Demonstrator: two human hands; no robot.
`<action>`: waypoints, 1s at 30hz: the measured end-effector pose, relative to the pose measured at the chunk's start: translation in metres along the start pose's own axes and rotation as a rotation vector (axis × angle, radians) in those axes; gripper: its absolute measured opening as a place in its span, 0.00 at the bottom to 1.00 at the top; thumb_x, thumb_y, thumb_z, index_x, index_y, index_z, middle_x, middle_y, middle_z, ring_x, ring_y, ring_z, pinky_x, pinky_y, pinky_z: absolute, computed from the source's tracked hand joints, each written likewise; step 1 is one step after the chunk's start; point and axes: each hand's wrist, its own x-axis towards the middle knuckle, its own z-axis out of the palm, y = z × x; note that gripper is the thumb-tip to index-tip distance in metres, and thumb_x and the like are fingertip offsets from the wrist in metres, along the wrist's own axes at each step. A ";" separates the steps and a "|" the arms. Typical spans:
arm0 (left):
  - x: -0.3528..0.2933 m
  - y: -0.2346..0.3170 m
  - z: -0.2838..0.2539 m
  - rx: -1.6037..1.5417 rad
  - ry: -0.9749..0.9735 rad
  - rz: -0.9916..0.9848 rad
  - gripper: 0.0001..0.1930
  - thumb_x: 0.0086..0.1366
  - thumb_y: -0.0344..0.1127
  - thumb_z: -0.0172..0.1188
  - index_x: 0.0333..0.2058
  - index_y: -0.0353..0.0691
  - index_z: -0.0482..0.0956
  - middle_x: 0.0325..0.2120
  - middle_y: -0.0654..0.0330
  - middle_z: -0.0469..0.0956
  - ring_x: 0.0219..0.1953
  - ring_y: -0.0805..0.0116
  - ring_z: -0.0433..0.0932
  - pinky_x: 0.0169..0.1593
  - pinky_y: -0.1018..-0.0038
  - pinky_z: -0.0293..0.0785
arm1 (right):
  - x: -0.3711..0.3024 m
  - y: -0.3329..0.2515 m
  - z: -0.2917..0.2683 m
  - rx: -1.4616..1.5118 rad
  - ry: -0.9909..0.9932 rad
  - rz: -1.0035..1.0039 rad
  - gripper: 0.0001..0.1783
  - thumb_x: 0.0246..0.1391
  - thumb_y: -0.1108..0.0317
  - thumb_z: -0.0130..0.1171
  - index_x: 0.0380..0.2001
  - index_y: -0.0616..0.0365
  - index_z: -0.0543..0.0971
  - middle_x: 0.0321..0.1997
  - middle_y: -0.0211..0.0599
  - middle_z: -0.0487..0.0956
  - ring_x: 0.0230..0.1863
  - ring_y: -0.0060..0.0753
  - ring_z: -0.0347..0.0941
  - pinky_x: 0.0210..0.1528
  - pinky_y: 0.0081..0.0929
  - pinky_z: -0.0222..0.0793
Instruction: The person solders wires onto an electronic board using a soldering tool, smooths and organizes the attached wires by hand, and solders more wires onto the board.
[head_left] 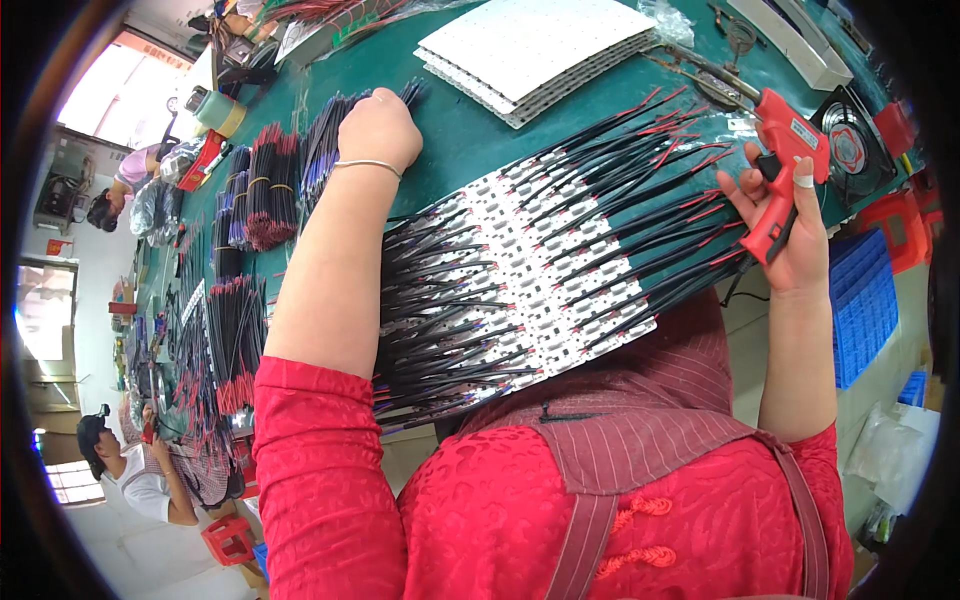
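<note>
head view: a red glue gun [785, 170] is held by its grip in the closed right hand [790, 235], above the white strips [545, 265] with black and red wires on the green table [460, 140]. it is judged light and rigid, best gripped at the handle. the left hand [378, 130] is curled on a wire bundle [330, 140], judged limp.

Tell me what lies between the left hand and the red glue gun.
In the head view, between the left hand and the red glue gun lie white module strips fanned with black and red wires on the green table.
</note>
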 end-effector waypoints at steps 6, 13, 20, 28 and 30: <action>-0.004 -0.007 0.018 0.034 0.214 0.108 0.13 0.61 0.30 0.53 0.43 0.30 0.72 0.42 0.35 0.77 0.41 0.40 0.81 0.48 0.55 0.79 | 0.001 0.000 0.002 -0.013 0.010 0.003 0.34 0.69 0.48 0.51 0.66 0.64 0.64 0.54 0.44 0.76 0.43 0.26 0.75 0.64 0.50 0.71; 0.001 -0.009 0.003 -0.227 0.492 0.071 0.12 0.66 0.33 0.54 0.44 0.33 0.74 0.34 0.43 0.82 0.37 0.46 0.83 0.41 0.56 0.79 | 0.002 -0.002 0.003 -0.039 0.011 0.011 0.34 0.69 0.49 0.50 0.66 0.64 0.64 0.55 0.45 0.76 0.44 0.27 0.75 0.64 0.50 0.70; 0.001 -0.023 -0.001 -0.822 0.519 0.060 0.12 0.67 0.39 0.59 0.43 0.38 0.81 0.33 0.53 0.84 0.34 0.50 0.81 0.43 0.61 0.75 | 0.001 -0.001 0.002 -0.031 0.009 0.012 0.34 0.69 0.49 0.51 0.66 0.64 0.64 0.55 0.45 0.76 0.43 0.26 0.76 0.64 0.49 0.70; 0.000 -0.033 0.003 -0.244 0.375 -0.039 0.14 0.65 0.36 0.58 0.46 0.36 0.81 0.43 0.46 0.78 0.49 0.45 0.78 0.54 0.58 0.74 | 0.001 -0.002 0.001 -0.061 0.023 0.002 0.34 0.68 0.48 0.52 0.65 0.63 0.64 0.54 0.44 0.77 0.43 0.25 0.76 0.64 0.48 0.70; -0.001 -0.033 0.000 -0.235 0.369 -0.041 0.14 0.66 0.37 0.58 0.45 0.36 0.81 0.43 0.45 0.79 0.49 0.45 0.78 0.53 0.57 0.74 | 0.001 -0.002 0.002 -0.055 0.029 0.000 0.35 0.68 0.48 0.52 0.65 0.63 0.64 0.54 0.44 0.77 0.43 0.25 0.76 0.64 0.48 0.70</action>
